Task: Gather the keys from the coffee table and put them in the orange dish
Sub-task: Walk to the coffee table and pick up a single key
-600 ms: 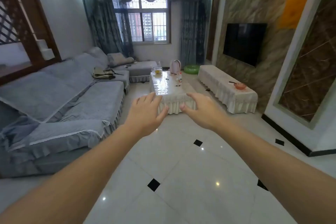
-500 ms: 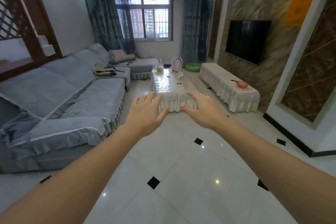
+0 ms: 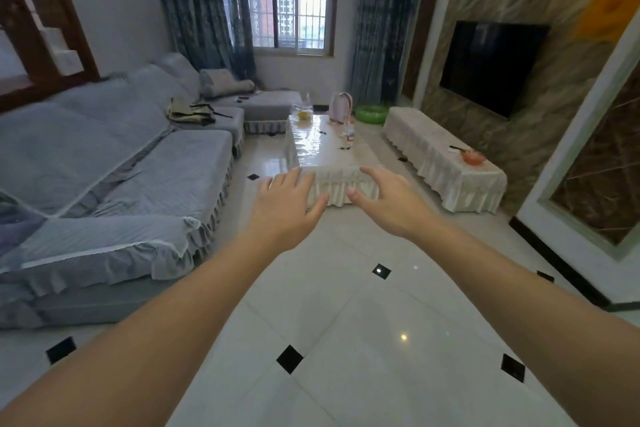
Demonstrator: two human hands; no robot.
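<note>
The coffee table (image 3: 311,152) stands ahead in the middle of the room, glossy-topped with a frilled cream cover. Small dark items that may be the keys (image 3: 344,148) lie near its right edge, too small to make out. The orange dish (image 3: 472,156) sits on the long covered bench (image 3: 429,149) under the TV at the right. My left hand (image 3: 282,208) and my right hand (image 3: 386,199) are stretched out in front of me, fingers apart, holding nothing, well short of the table.
A grey sectional sofa (image 3: 114,163) fills the left side. On the coffee table stand a small bottle (image 3: 350,133), a pink kettle (image 3: 341,107) and a glass bowl (image 3: 303,111). A green ring (image 3: 371,113) lies on the floor beyond. White tiled floor (image 3: 346,305) stretches between me and the table.
The view has moved forward and tilted down, so the coffee table and bench look closer. Both hands stay outstretched, spread and holding nothing.
</note>
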